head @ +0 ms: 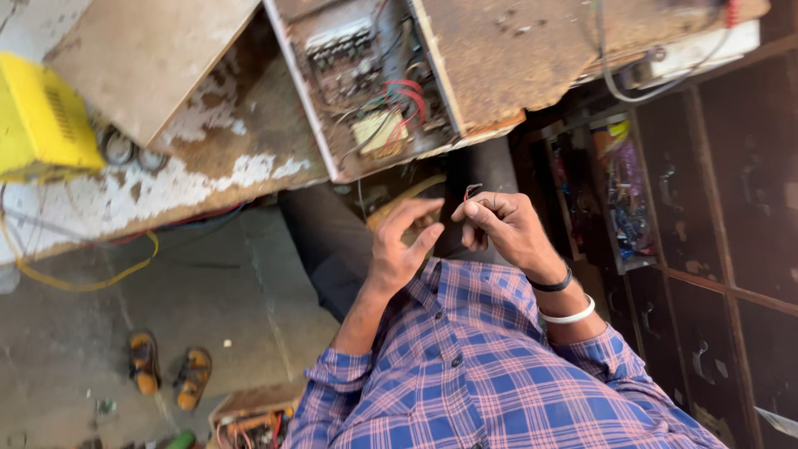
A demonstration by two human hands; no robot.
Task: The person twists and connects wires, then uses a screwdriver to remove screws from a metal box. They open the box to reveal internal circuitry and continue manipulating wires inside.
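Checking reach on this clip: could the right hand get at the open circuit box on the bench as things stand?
Probably yes. The right hand, pinching a small wire piece, sits just below the open circuit box, with nothing between them. The left hand is beside it, not in the way.

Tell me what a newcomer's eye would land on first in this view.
Probably the two hands at centre: the right hand pinches a small wire piece while the left hand hangs open beside it. Just above them an opened metal case shows a circuit board with red wires on the worn workbench. A bright yellow box stands out at far left, and a pair of sandals lies on the floor below.
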